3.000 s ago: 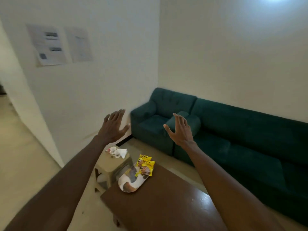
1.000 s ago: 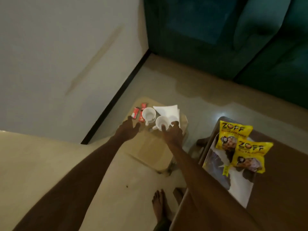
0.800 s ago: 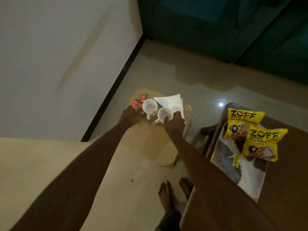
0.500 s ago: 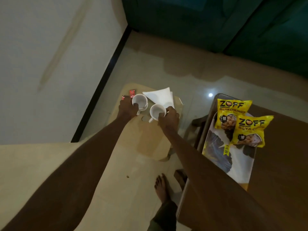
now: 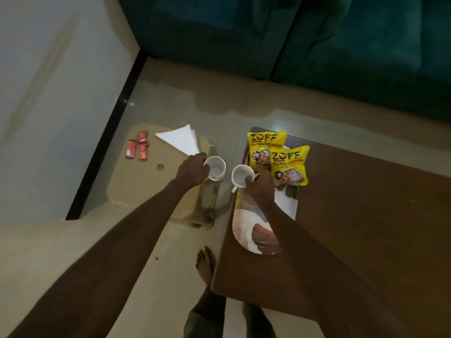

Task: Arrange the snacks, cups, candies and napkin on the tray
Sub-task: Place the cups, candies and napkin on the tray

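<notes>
My left hand (image 5: pixel 191 171) grips a white cup (image 5: pixel 216 167) in the air over the right edge of a beige stool (image 5: pixel 151 189). My right hand (image 5: pixel 260 182) holds a second white cup (image 5: pixel 240 175) above the left end of the patterned tray (image 5: pixel 285 206). Two yellow snack packets (image 5: pixel 280 154) lie overlapping on the tray's far end. A white folded napkin (image 5: pixel 181 140) and three red candy wrappers (image 5: pixel 138 148) remain on the stool.
The tray rests on a dark brown wooden table (image 5: pixel 366 215) at the right. A teal sofa (image 5: pixel 317 45) runs along the back. A white wall (image 5: pixel 48 93) stands at the left. My bare foot (image 5: pixel 206 264) is on the tiled floor between stool and table.
Both hands closed on the cups on the stool, lifted them and carried them right toward the tray. The napkin and candies stayed on the stool.
</notes>
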